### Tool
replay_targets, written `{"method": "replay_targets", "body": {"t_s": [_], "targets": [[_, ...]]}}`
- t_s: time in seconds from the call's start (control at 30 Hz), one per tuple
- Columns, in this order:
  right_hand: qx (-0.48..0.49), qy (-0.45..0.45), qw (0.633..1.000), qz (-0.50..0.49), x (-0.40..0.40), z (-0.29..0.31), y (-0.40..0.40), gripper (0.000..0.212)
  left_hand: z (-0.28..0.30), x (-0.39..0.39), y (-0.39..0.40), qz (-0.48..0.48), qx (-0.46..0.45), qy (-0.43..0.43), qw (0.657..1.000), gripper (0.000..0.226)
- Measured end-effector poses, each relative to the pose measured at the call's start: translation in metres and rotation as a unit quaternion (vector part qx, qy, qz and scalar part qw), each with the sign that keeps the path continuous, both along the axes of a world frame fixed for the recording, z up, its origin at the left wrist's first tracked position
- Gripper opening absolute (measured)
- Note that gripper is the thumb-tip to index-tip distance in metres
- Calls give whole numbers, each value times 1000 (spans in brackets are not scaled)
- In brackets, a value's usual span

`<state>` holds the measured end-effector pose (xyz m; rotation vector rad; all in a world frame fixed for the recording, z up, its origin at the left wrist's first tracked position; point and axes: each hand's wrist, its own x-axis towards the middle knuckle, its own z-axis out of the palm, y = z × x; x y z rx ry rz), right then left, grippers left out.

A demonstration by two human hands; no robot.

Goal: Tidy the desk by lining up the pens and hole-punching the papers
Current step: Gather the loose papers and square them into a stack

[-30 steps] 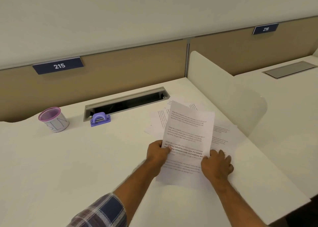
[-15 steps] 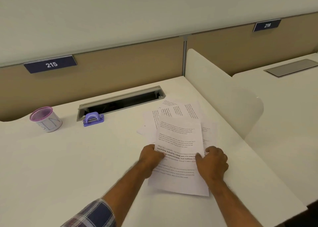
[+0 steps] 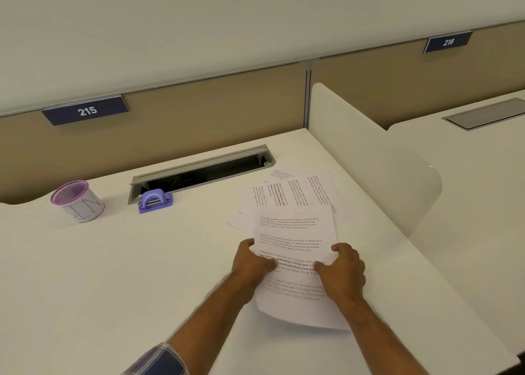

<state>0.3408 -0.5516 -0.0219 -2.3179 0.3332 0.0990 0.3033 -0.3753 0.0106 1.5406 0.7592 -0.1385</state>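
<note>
Since the earlier frames, you have lowered the top sheet (image 3: pixel 295 249) from its raised tilt until it lies nearly flat over the loose papers (image 3: pixel 287 195) at the right of the worktop (image 3: pixel 113 275), its near edge curling up slightly. Your left hand (image 3: pixel 251 262) grips the sheet's left edge, fingers curled under it and thumb on the text. Your right hand (image 3: pixel 342 271) grips the right edge likewise, thumb on top. The papers beneath lie fanned and unaligned. The purple hole punch (image 3: pixel 154 202) stands untouched at the far side, just in front of the cable slot (image 3: pixel 199 173), well apart from the papers. The mesh pen cup (image 3: pixel 77 201) stands far left; no pens are visible. Judged progress: papers being gathered, squaring and punching left to do
</note>
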Motion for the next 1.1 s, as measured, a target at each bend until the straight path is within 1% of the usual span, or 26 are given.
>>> {"method": "replay_targets", "body": {"t_s": [0.17, 0.23, 0.3, 0.4, 0.47, 0.53, 0.6, 0.7, 0.77, 0.83, 0.9, 1.0, 1.03, 1.1], "targets": [[68, 33, 997, -13, 9, 3, 3, 66, 2, -13, 26, -6, -44, -34, 998, 63], [89, 43, 995, -7, 11, 4, 6, 72, 3, -20, 38, -9, -80, -40, 996, 60], [104, 51, 993, 9, 13, 4, 12, 77, 2, -26, 46, -13, -98, -21, 995, 53], [108, 75, 990, 52, 11, 5, 27, 81, -1, -34, 54, -31, -78, 8, 996, 47], [87, 85, 989, 84, 8, 4, 39, 82, 0, -37, 54, -49, -57, 13, 997, 43], [54, 88, 989, 110, 4, 5, 49, 83, 1, -40, 54, -58, -49, 9, 997, 33], [36, 88, 988, 125, 1, 5, 55, 84, 1, -41, 55, -38, -31, 7, 999, 27], [58, 91, 985, 133, 0, 5, 56, 84, -1, -45, 62, 21, 17, 18, 999, 27], [92, 92, 984, 123, 0, 6, 55, 83, -2, -50, 69, 31, 2, 11, 999, 26], [145, 86, 979, 111, 1, 8, 55, 81, -1, -57, 79, 22, -42, -6, 999, 25], [216, 83, 966, 115, -1, 12, 55, 73, -1, -63, 88, 11, -92, -26, 995, 29], [333, 104, 919, 182, -5, 20, 61, 48, 1, -70, 96, -10, -130, -43, 990, 36], [345, 107, 909, 207, -7, 21, 65, 43, 2, -72, 97, -23, -131, -50, 990, 37], [345, 109, 904, 229, -9, 23, 74, 39, 4, -73, 99, -32, -113, -61, 991, 38]]}}
